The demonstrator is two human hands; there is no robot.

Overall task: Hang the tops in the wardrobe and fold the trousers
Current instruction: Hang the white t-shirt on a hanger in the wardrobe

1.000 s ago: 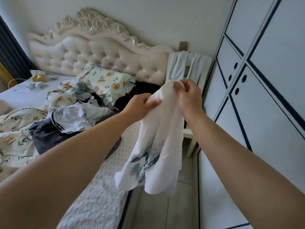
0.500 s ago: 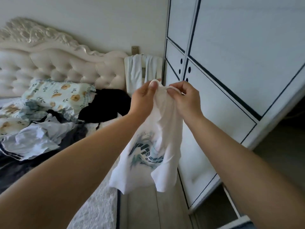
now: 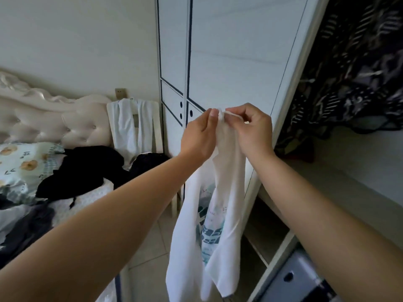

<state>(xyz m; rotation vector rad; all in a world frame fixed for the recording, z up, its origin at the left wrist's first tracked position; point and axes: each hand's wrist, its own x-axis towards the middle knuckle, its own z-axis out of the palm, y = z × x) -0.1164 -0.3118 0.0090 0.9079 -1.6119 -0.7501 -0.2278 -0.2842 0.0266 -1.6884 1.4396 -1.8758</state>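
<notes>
Turning away from the bed [image 3: 19, 166], the person is now facing the open wardrobe [image 3: 283, 88], patterned clothes [image 3: 353, 68] hanging inside. Left hand [image 3: 199, 136] and right hand [image 3: 250, 129] are both pinching the white top [image 3: 220, 225] at its upper edge, so it dangles in front of the wardrobe. No hanger showing yet, so hanging looks to be next.

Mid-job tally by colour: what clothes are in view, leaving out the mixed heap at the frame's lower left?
White: 2, the held top and a draped piece over the chair.
Black: 2, one heap on the bed, another heap by the chair seat.
Dark patterned: 1, a hanging garment in the wardrobe.
Total: 5.
</notes>
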